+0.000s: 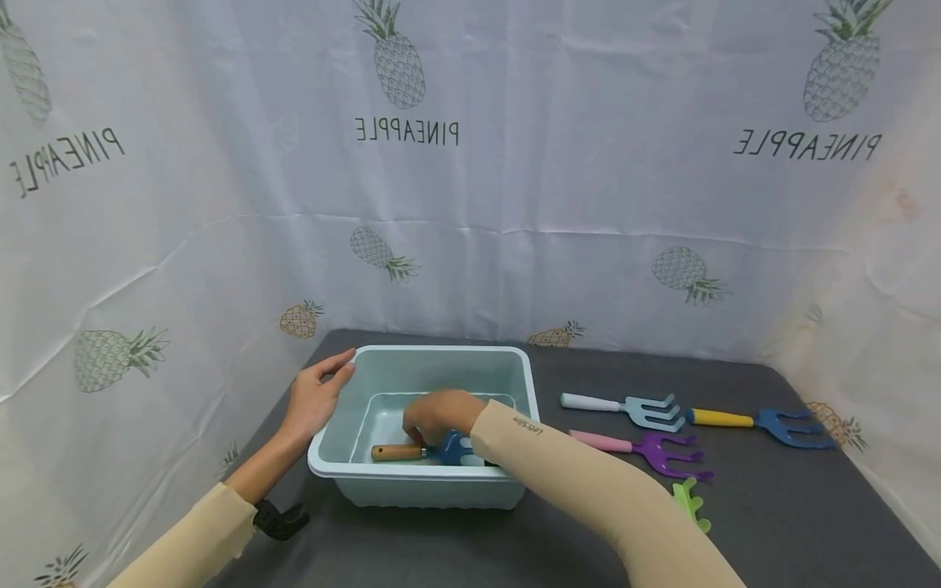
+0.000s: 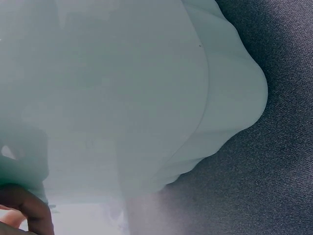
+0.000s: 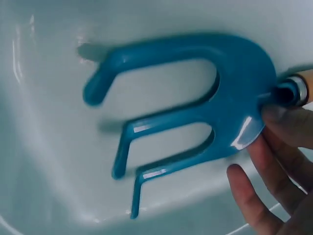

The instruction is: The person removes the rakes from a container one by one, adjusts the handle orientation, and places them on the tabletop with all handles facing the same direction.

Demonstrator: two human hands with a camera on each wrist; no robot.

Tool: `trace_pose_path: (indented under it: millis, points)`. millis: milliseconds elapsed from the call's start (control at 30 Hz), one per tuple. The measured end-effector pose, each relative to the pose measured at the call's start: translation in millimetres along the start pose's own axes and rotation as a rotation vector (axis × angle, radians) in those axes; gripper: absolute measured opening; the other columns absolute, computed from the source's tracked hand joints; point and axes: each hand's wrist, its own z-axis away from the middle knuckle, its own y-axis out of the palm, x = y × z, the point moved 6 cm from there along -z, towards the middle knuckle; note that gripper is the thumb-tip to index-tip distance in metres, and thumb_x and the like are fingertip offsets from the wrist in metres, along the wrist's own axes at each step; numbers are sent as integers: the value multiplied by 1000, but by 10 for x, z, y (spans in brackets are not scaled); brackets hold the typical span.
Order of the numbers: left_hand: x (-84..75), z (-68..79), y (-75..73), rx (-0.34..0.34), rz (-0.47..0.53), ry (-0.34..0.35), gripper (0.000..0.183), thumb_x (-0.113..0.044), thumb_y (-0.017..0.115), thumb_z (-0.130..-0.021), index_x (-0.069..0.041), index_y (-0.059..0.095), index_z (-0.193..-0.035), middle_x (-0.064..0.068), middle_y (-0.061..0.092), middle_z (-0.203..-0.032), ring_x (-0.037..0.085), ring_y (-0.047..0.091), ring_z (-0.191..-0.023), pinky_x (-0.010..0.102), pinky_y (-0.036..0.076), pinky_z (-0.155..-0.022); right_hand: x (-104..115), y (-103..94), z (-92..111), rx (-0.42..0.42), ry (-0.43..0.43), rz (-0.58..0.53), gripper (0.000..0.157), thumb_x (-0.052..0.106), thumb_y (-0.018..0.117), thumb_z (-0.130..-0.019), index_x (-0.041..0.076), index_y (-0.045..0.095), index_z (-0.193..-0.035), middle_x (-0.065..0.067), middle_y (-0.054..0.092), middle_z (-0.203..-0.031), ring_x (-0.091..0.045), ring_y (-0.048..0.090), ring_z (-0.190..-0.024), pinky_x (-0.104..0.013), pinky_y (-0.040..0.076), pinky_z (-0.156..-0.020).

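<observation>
A pale blue-green plastic basin (image 1: 422, 471) stands on the dark table. My left hand (image 1: 312, 400) holds its rim at the far left corner; in the left wrist view a bent finger (image 2: 32, 208) shows beside the basin wall (image 2: 98, 98). Inside lies a blue three-tined hand rake (image 1: 452, 448) with a wooden handle (image 1: 395, 452). My right hand (image 1: 443, 411) reaches into the basin and pinches this rake (image 3: 242, 98) by its head near the handle, thumb on top and fingers beneath. In the right wrist view the tines hang over the basin floor.
To the basin's right lie more hand rakes: a light blue one (image 1: 650, 412), a purple one with a pink handle (image 1: 662, 452), and a blue one with a yellow handle (image 1: 790, 427). A green piece (image 1: 689, 502) is partly behind my right sleeve. A pineapple-print curtain (image 1: 500, 180) surrounds the table.
</observation>
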Motion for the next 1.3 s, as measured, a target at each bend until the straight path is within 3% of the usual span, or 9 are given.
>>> trace_pose_path:
  millis: [100,200,300,400,533,700,933,1300]
  points:
    - [0,2,-3,1,-5,5,49,-40,51,-109,-16,54,-152,17,62,-142,31,56,-135,34,48,-95,-20,-22,-23,-17,6,21,19,4,69,-93,22,68,-88,8,63,-88,-11,54,-78,-26,48,-68]
    - [0,3,0,4,-8,8,49,-40,51,-109,-16,54,-152,17,62,-142,31,56,-135,34,47,-95,-31,-15,-69,2,-17,-7,15,9,68,-95,23,69,-102,7,63,-93,-11,54,-81,-26,47,-71]
    - [6,-5,2,3,-9,8,49,-40,51,-109,-17,55,-152,16,63,-141,30,56,-135,33,47,-94,-10,7,-117,26,-63,-88,29,11,70,-93,23,66,-118,6,61,-98,-12,54,-84,-27,47,-72]
    - [13,-8,-5,7,-7,8,49,-40,51,-109,-17,55,-151,17,63,-139,30,57,-133,27,47,-89,50,18,-152,20,-111,-139,38,15,78,-92,23,62,-125,6,62,-99,-11,55,-84,-24,47,-73]
    - [7,1,-3,17,4,7,49,-40,51,-109,-16,54,-152,18,63,-138,31,58,-129,22,48,-81,113,32,-163,-6,-135,-123,49,22,85,-88,25,58,-128,6,63,-94,-10,56,-80,-23,48,-74]
    - [-3,9,-3,14,6,3,49,-40,51,-109,-16,54,-152,18,63,-137,31,58,-130,21,48,-81,135,39,-147,-13,-119,-98,54,17,85,-87,31,56,-131,6,61,-94,-11,56,-81,-23,49,-75]
    - [1,-2,-2,8,15,-3,48,-39,52,-109,-16,55,-151,18,63,-137,31,57,-132,21,48,-83,96,15,-136,-8,-103,-93,55,11,82,-89,36,58,-131,8,61,-100,-11,56,-88,-25,50,-78]
    - [10,-5,-1,-8,25,9,48,-38,53,-108,-15,56,-150,17,64,-134,30,60,-128,21,48,-82,44,-86,-122,-6,-120,-119,52,6,73,-95,36,56,-134,7,62,-96,-12,55,-82,-26,49,-75]
